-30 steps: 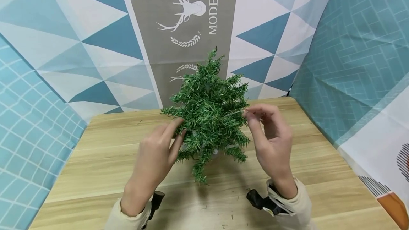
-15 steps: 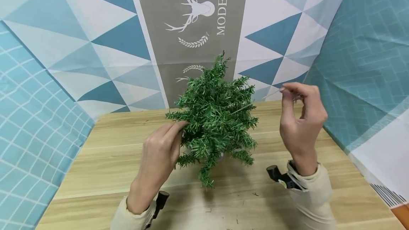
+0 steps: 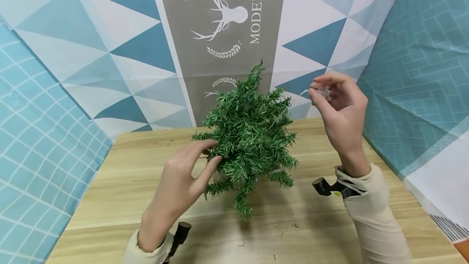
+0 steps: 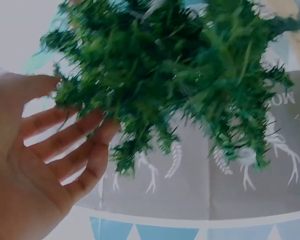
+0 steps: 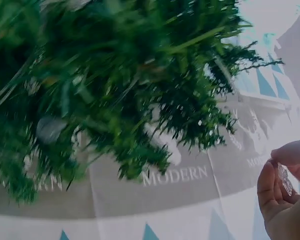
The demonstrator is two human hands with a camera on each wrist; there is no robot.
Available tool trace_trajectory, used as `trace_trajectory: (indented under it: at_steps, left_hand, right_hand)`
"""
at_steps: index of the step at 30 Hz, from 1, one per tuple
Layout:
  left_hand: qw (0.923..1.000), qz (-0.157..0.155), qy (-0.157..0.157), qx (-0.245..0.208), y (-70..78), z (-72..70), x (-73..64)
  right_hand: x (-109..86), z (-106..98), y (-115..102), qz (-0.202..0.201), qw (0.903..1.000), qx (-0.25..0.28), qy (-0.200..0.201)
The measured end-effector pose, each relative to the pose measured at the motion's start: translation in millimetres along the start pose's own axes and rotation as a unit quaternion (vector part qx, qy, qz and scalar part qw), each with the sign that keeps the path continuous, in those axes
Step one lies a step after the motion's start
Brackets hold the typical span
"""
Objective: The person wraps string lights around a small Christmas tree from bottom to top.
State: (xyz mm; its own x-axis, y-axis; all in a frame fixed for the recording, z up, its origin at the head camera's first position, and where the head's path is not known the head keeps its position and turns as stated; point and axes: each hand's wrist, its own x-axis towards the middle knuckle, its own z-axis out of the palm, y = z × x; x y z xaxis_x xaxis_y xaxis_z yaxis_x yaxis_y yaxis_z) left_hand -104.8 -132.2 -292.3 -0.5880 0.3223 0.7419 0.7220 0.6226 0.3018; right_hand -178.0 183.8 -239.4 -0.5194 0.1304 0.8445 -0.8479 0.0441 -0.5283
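A small artificial Christmas tree point(image 3: 253, 133) stands upright mid-table, its green branches bushy. My left hand point(image 3: 179, 178) is at the tree's left side, thumb and index finger apart, fingertips at the needles. The left wrist view shows the fingers of that left hand point(image 4: 65, 145) loosely bent along the branch ends. Raised right of the tree, my right hand point(image 3: 342, 111) pinches a clear, faceted ornament point(image 3: 325, 93) with a thin pale cord trailing toward the branches. In the right wrist view the ornament point(image 5: 284, 179) sits between thumb and fingers. Another translucent piece point(image 5: 51, 129) shows among the needles.
The wooden table point(image 3: 121, 199) carries a few loose green needle bits point(image 3: 295, 225) near its front. Behind the tree hangs a patterned cloth point(image 3: 223, 23) with a deer head and lettering. Tile-print cloths point(image 3: 36, 133) close in the sides.
My right hand has moved from the tree's right side outward and up, drawing the pale cord with it. The left hand's thumb and index finger closed together, then parted again. The view has shifted slightly.
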Motion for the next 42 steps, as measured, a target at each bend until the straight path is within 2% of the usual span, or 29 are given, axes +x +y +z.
trace_trajectory:
  at_steps: [5,8,14,21,26,28,31,34,36,38,42]
  left_hand:
    - [0.9993,0.015,0.034,-0.008,-1.3,-15.8,3.0]
    - [0.9982,0.031,0.051,-0.002,-3.8,-22.4,9.9]
    - [0.9972,0.056,0.048,0.008,-8.9,-35.1,32.0]
    - [0.9978,0.064,0.012,0.016,-13.5,-38.5,65.7]
    - [0.998,0.06,-0.019,-0.007,-16.5,-33.2,94.6]
    - [0.9974,0.054,-0.037,-0.031,-18.7,-29.1,105.9]
    - [0.9898,0.027,-0.077,-0.117,-22.0,-22.8,120.3]
    - [0.9741,-0.012,-0.111,-0.197,-22.9,-20.5,127.3]
    - [0.9682,-0.029,-0.124,-0.216,-21.5,-19.5,128.0]
    - [0.9715,-0.032,-0.126,-0.198,-18.8,-17.2,127.8]
    - [0.9787,-0.018,-0.109,-0.173,-13.3,-8.7,131.5]
  right_hand:
    - [15.0,3.2,2.6,0.053,0.9971,0.034,-0.044]
    - [22.8,4.7,5.8,0.083,0.9943,0.026,-0.061]
    - [36.2,11.7,11.7,0.142,0.9849,-0.002,-0.1]
    - [43.6,19.2,14.1,0.151,0.9762,-0.047,-0.148]
    - [51.6,23.4,15.9,0.186,0.9676,-0.033,-0.167]
    - [54.6,24.5,17.7,0.211,0.9628,-0.013,-0.168]
    - [57.0,25.5,20.2,0.247,0.9556,0.022,-0.16]
    - [58.3,28.0,20.6,0.27,0.9499,0.037,-0.153]
    - [59.6,30.7,19.7,0.277,0.9475,0.04,-0.154]
    - [61.6,34.0,17.9,0.281,0.9459,0.037,-0.158]
    - [68.7,40.4,12.4,0.27,0.9456,0.057,-0.173]
